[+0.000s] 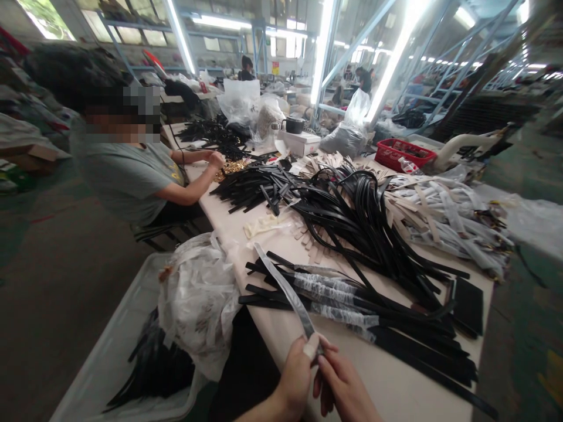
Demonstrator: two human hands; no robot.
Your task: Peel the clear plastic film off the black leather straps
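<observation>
At the near edge of the table, my left hand [297, 370] is closed around the lower end of a strap wrapped in whitish plastic film [285, 288]. The strap sticks out away from me, its far end raised to the upper left. Right beside it, my right hand [343, 381] pinches the same end, fingertips close to the left thumb, which has a pale band around it. Just beyond my hands lie long black straps [422, 346], some bundled with film wraps [329, 287] around their middles.
A large heap of black straps [365, 205] covers mid-table, with pale strips [457, 205] to its right. A red basket [404, 155] stands farther back. A seated person [127, 158] works at left. Below stands a white bin [88, 375] with a plastic bag [200, 299].
</observation>
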